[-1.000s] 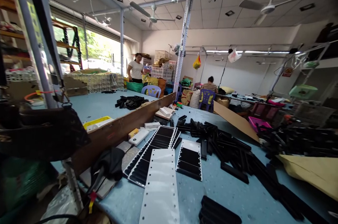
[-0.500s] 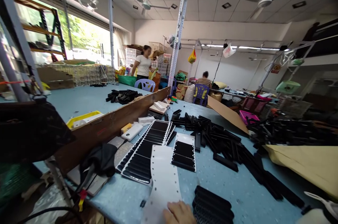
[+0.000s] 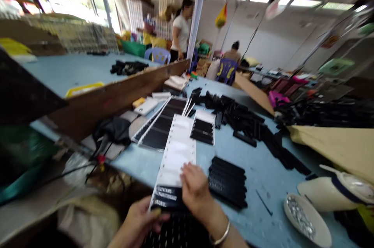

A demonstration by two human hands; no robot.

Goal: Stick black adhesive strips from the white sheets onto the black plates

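A long white sheet (image 3: 179,144) with small holes along its edges runs up the table, with black strips (image 3: 168,195) across its lower end. Its lower left corner is pinched by my left hand (image 3: 143,217). My right hand (image 3: 197,187), with a bracelet at the wrist, has its fingers bent together over the sheet's right edge, just above the black strips. A row of black ridged strips (image 3: 228,181) lies right of that hand. Beyond are a short white sheet with black strips (image 3: 203,127) and longer sheets filled with black strips (image 3: 162,121).
Loose black pieces (image 3: 233,113) are heaped at the back. A white dish (image 3: 306,220) of small shiny parts and a cream jug-like container (image 3: 330,193) stand at right. A wooden board (image 3: 122,96) edges the left side. Two other people are in the background.
My view has tilted down and closer. My left hand has come into view at the sheet's lower end, and more of my right hand shows. The standing person has moved right.
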